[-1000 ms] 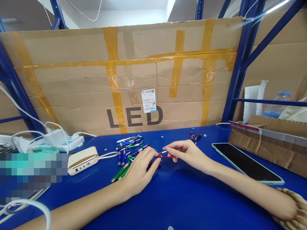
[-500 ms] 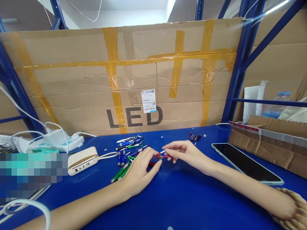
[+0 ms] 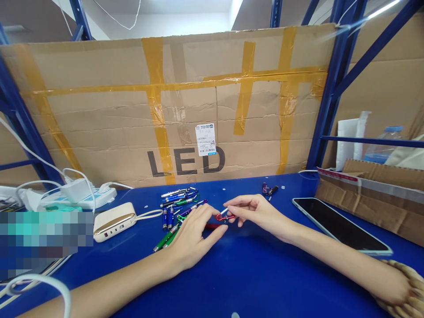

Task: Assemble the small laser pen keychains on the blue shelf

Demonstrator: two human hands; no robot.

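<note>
My right hand [image 3: 250,210] pinches a small red carabiner [image 3: 225,217] with a silver bar just above the blue tabletop. Facing it, my left hand [image 3: 197,232] has its thumb stretched out and apart from its forefinger, whose tip is near the carabiner's left end. A dark red tube [image 3: 213,226] shows in the gap between that thumb and forefinger; whether my left hand touches it I cannot tell. Beyond and beside the left hand lies a pile of slim metal penlight-like tubes with clips, among them a green tube [image 3: 162,241], a blue tube [image 3: 170,218] and a silver tube [image 3: 172,193].
A white power bank [image 3: 114,223] with a strap and a white power strip [image 3: 99,198] with cables lie left. Purple and black small pieces [image 3: 269,190] lie farther back. On the right are a phone [image 3: 341,225] and a cardboard tray [image 3: 374,203]. A large carton [image 3: 258,150] stands behind.
My left thumb has stretched out to the right, away from the forefinger. The red carabiner has turned slightly in my right fingers, and more of the dark red tube shows.
</note>
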